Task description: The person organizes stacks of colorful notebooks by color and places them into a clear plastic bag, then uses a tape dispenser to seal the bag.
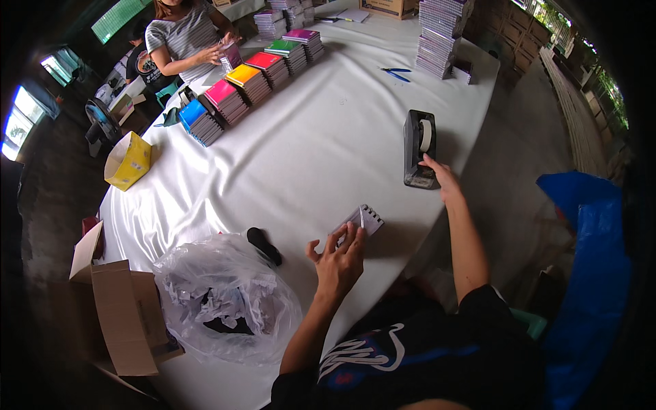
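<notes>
My left hand (339, 258) holds a small spiral notepad (371, 220) near the table's front edge, its fingers over the cover and the ring binding pointing away from me. To the right, my right hand (445, 181) reaches to the near end of a black tape dispenser (412, 145), just below its roll of tape (426, 137). Its thumb and fingers are drawn together there. Whatever lies between those fingertips is too small to make out.
A clear plastic bag (273, 301) of paper scraps, an open cardboard box (123, 321) and a dark object (263, 246) lie left. Farther off are notebook stacks (225, 99), a yellow box (128, 160), blue pliers (396, 73), a tall notebook stack (437, 41) and a person (184, 41).
</notes>
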`<state>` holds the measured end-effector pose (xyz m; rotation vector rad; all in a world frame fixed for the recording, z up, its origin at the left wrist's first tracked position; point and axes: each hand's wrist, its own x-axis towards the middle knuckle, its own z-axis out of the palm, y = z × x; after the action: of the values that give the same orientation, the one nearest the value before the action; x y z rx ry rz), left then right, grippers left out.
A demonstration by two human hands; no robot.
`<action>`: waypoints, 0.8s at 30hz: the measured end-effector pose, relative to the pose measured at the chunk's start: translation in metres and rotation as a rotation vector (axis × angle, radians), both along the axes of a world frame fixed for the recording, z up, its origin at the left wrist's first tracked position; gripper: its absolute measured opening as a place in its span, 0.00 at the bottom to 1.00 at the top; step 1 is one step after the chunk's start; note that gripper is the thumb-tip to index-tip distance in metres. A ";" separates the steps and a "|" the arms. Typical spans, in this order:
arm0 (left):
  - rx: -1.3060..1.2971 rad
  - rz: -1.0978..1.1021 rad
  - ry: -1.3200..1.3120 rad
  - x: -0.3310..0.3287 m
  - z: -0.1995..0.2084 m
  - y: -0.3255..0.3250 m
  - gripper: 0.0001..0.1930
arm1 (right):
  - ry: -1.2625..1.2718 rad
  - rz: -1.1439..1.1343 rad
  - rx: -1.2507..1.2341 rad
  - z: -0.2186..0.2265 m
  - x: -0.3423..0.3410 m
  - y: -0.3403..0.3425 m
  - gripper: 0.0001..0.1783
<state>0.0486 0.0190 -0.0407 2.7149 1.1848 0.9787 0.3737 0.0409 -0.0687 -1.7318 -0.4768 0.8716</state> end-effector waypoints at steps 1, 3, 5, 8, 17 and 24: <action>0.001 -0.006 -0.003 0.000 -0.001 0.000 0.15 | 0.165 -0.008 0.028 -0.013 0.011 0.007 0.20; -0.005 -0.001 -0.011 -0.002 0.000 0.000 0.14 | 0.496 -0.016 0.076 -0.022 0.019 0.017 0.20; -0.001 -0.004 -0.026 -0.002 0.002 0.000 0.14 | 0.535 0.023 0.216 -0.021 0.023 0.008 0.20; -0.010 0.001 -0.034 -0.004 -0.003 0.000 0.14 | 0.422 -0.110 0.188 0.003 -0.009 -0.009 0.21; -0.059 -0.022 -0.176 -0.001 -0.002 -0.001 0.16 | -0.950 -0.164 -0.241 -0.073 -0.030 -0.066 0.13; -0.140 -0.029 -0.205 -0.004 0.000 0.002 0.21 | -1.432 0.221 0.182 0.021 -0.067 -0.065 0.04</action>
<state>0.0444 0.0208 -0.0410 2.4498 1.1277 1.0947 0.3072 -0.0238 -0.0474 -1.9090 -1.6175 -0.4397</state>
